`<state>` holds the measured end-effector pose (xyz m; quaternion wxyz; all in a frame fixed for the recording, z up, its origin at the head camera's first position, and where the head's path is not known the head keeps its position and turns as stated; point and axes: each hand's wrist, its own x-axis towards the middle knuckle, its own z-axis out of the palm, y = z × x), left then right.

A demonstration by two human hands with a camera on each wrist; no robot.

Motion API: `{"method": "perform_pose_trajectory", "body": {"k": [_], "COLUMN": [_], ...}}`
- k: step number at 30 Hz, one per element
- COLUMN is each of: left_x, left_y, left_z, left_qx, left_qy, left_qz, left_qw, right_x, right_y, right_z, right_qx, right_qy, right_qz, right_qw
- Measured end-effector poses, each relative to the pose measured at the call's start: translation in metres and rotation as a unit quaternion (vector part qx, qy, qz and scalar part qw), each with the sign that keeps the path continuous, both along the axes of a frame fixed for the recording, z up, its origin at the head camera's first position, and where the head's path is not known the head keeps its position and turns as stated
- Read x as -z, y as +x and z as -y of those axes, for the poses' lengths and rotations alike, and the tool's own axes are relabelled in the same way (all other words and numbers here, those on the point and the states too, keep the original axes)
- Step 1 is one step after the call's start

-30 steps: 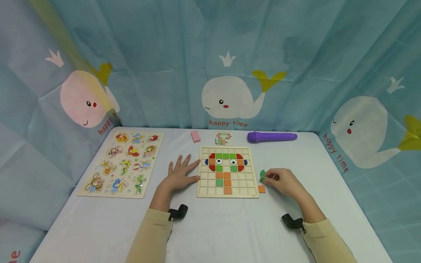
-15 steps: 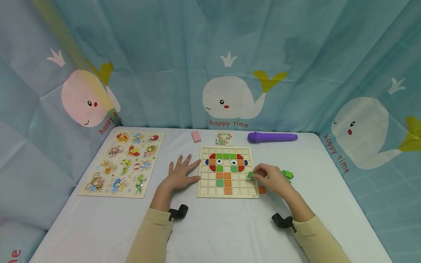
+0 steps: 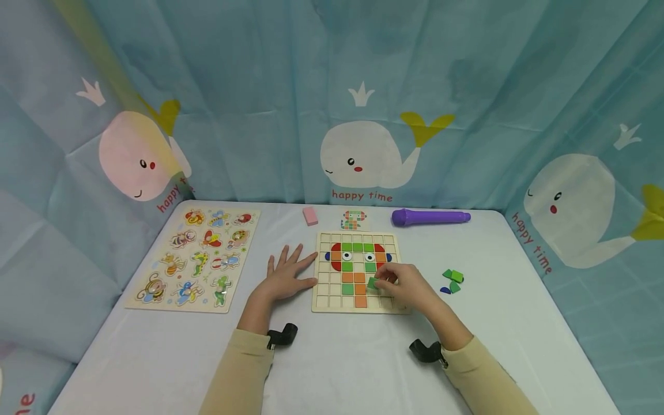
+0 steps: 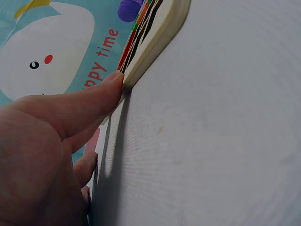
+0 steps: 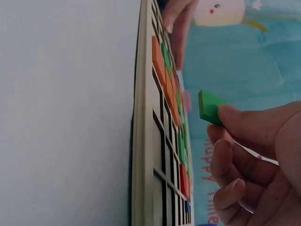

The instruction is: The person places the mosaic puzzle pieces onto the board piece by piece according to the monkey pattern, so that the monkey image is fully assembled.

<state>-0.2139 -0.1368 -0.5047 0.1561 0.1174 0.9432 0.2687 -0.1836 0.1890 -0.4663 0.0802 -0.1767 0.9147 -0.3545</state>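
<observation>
A green square tile (image 5: 210, 106) is pinched between the thumb and finger of my right hand (image 3: 402, 283), above the lower middle of the wooden grid board (image 3: 321, 302). Colored tiles on the board form a face with two eyes, and a column of orange tiles (image 3: 360, 289) runs below it. My left hand (image 3: 282, 278) lies spread on the table, its thumb and index fingertips touching the board's left edge. In the left wrist view the thumb meets the side of the board.
Several green pieces (image 3: 456, 276) and a blue half-round piece (image 3: 445, 290) lie right of the board. Behind it are a pink block (image 3: 310, 216), a pattern card (image 3: 354, 219) and a purple toy microphone (image 3: 430, 217). An insect puzzle board (image 3: 192, 259) lies at left.
My right hand has picked up the green tile from the right of the board and carried it left over the grid. The left hand stays in place.
</observation>
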Motion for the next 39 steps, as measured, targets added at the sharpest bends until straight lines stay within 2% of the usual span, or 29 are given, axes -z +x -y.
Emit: {"method": "perform_pose_trajectory", "body": {"k": [17, 31, 39], "left_x": [-0.002, 0.0, -0.002], "left_y": [0.001, 0.001, 0.001], "left_z": [0.0, 0.0, -0.001], "left_qx": [-0.003, -0.006, -0.005], "left_qy": [0.007, -0.001, 0.004], "left_qz": [0.002, 0.001, -0.001], "left_qw": [1.0, 1.0, 1.0], "right_x": [0.011, 0.016, 0.017], "right_y": [0.003, 0.006, 0.006], "right_z": [0.041, 0.053, 0.055], "right_qx": [-0.051, -0.07, -0.085], "right_qy": [0.011, 0.039, 0.071], "right_qz": [-0.019, -0.012, -0.039], "right_qw": [0.9985, 0.9967, 0.9931]}}
